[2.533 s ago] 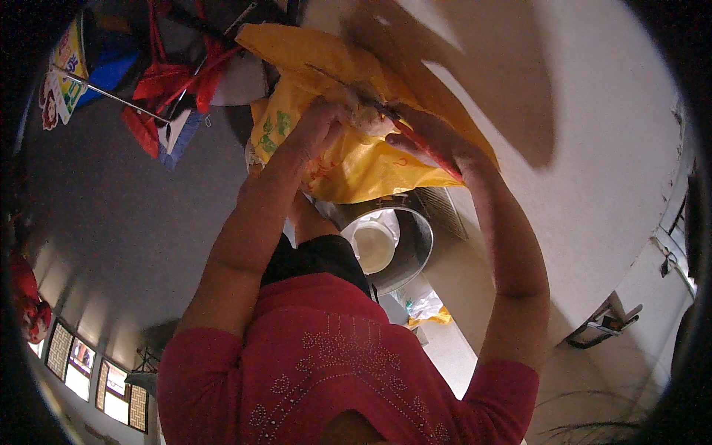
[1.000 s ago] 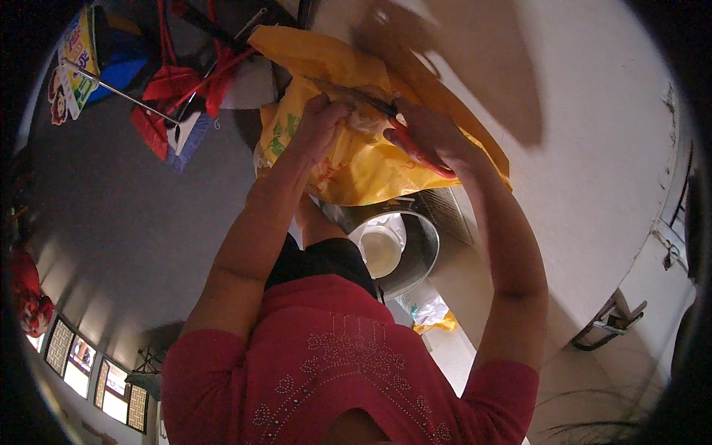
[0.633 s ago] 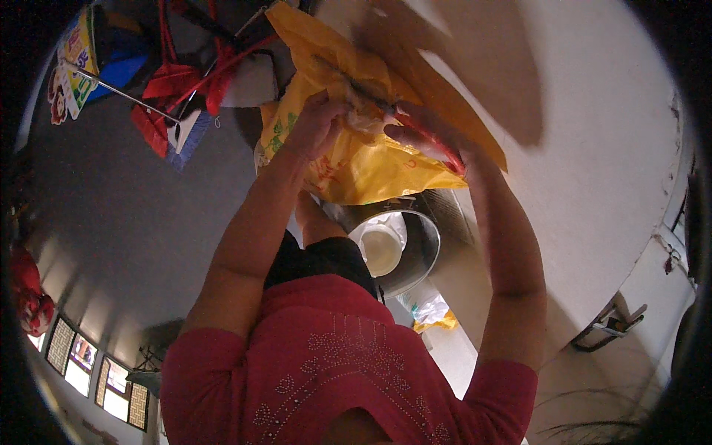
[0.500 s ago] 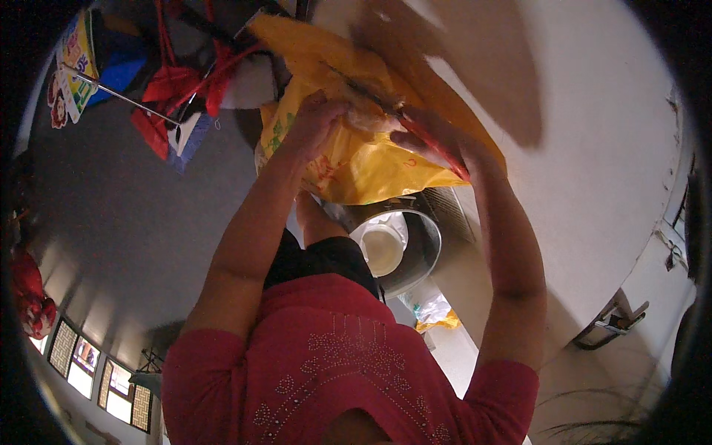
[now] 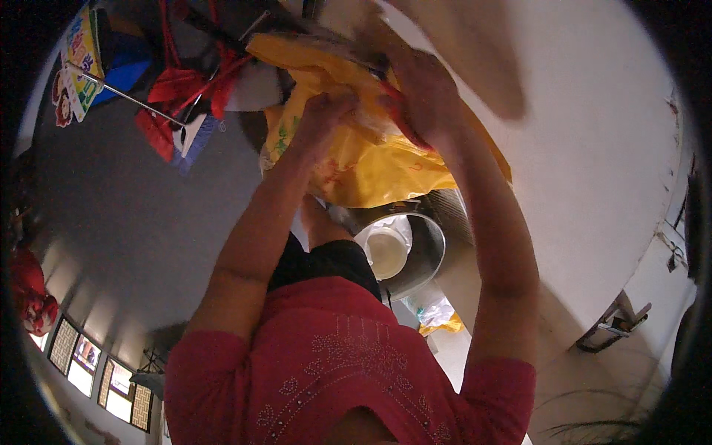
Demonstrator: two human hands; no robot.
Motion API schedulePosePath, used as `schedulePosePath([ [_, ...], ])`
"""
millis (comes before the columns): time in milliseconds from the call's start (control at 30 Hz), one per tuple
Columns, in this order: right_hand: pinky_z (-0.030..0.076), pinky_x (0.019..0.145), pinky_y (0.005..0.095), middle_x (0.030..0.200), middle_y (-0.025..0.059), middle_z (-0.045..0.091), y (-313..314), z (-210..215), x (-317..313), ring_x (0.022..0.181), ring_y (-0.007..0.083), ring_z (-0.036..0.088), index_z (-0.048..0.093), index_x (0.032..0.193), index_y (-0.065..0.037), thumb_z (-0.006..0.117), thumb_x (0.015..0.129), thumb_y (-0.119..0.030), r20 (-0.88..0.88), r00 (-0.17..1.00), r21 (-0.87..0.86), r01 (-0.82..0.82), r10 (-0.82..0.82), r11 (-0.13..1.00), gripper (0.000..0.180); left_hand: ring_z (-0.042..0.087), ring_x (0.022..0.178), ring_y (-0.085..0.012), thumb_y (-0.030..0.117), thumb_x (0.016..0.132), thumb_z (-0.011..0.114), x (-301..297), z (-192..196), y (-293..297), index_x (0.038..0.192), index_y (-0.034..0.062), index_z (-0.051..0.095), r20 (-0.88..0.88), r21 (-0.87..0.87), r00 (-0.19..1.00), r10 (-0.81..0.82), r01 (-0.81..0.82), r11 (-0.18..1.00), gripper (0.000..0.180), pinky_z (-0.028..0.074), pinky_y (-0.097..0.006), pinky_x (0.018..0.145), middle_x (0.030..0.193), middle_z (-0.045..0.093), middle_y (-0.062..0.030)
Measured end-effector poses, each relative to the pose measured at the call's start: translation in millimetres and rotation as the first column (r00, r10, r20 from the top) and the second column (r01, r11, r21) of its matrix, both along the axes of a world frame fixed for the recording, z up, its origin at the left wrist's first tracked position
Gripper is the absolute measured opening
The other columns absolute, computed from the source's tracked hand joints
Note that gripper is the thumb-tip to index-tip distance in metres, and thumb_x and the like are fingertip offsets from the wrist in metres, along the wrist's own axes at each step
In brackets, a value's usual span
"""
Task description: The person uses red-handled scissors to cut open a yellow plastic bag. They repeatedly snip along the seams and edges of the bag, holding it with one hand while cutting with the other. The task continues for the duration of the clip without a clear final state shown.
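Observation:
A large yellow plastic bag with green and red markings spreads beneath both my hands. My left hand is closed at the bag's left part, against a pale, crumpled-looking piece; what exactly its fingers pinch is hidden. To its right and farther off, my right hand is wrapped round a long thin tool with a red handle. The tool's far end is blurred and partly covered, so its kind is unclear.
Just nearer than the bag stands a round metal bin holding a pale bowl. At the left are a long-handled broom, red bags and a blue item. A white wall rises at the right.
My right hand has moved away from me and to the left with the red-handled tool, which has shifted along the bag. My left hand stays nearly in place.

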State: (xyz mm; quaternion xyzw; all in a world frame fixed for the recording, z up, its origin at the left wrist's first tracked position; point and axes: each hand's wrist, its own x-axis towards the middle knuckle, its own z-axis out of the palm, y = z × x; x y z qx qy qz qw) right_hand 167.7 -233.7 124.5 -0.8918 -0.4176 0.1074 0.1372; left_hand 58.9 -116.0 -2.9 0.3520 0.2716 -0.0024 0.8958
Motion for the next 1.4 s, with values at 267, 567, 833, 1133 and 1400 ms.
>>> schedulePosePath([
  [267,0.048,0.071,0.0348,0.088,0.0139,0.062,51,-40,34,0.079,0.028,0.06,0.053,0.108,-0.005,0.055,0.083,-0.021,-0.462,0.884,-0.025,0.076,-0.079,0.997,0.029,0.058,0.08,-0.0127,0.022,0.078,0.066,-5,-7,12,0.096,-0.0019,0.062,-0.037,0.087,0.996,-0.076,0.079,0.993,0.03,0.046,-0.026,0.074,0.087,0.063,-0.0051],
  [567,0.041,0.073,0.0223,0.089,0.0012,0.052,46,-30,57,0.08,0.0094,0.046,0.051,0.108,-0.006,0.054,0.077,-0.004,-0.602,0.79,0.208,0.013,0.117,0.978,0.031,0.059,0.086,-0.0145,0.018,0.078,0.068,27,19,14,0.103,0.0023,0.06,0.086,0.077,0.996,-0.01,0.003,0.997,0.031,0.046,-0.028,0.075,0.098,0.063,-0.0038],
  [833,0.044,0.055,0.0289,0.069,0.0049,0.052,52,-11,98,0.06,0.0164,0.051,0.054,0.094,-0.007,0.045,0.089,-0.017,-0.991,0.124,0.078,0.272,0.046,0.959,0.014,0.06,0.08,-0.0142,0.003,0.072,0.065,46,5,13,0.092,-0.002,0.062,0.019,0.139,0.989,0.145,-0.147,0.979,0.021,0.048,-0.026,0.075,0.086,0.063,-0.0067],
  [1133,0.043,0.051,0.0268,0.073,0.0058,0.054,31,-54,115,0.06,0.0153,0.051,0.054,0.095,-0.006,0.041,0.093,-0.021,-0.993,-0.102,0.015,0.434,0.065,0.901,0.019,0.058,0.09,-0.0173,-0.001,0.074,0.059,54,24,5,0.106,-0.003,0.053,0.088,-0.243,0.978,0.187,-0.161,0.957,0.033,0.049,-0.03,0.079,0.099,0.058,-0.0096],
  [1400,0.043,0.05,0.028,0.072,0.0086,0.055,41,-45,91,0.059,0.0159,0.052,0.055,0.097,-0.008,0.046,0.086,-0.015,-0.879,0.477,0.139,0.261,-0.002,0.955,0.016,0.06,0.086,-0.0216,0.013,0.075,0.064,62,34,-4,0.099,-0.0025,0.056,-0.05,0.403,0.989,0.139,-0.107,0.909,0.03,0.049,-0.032,0.075,0.095,0.061,-0.0112],
])
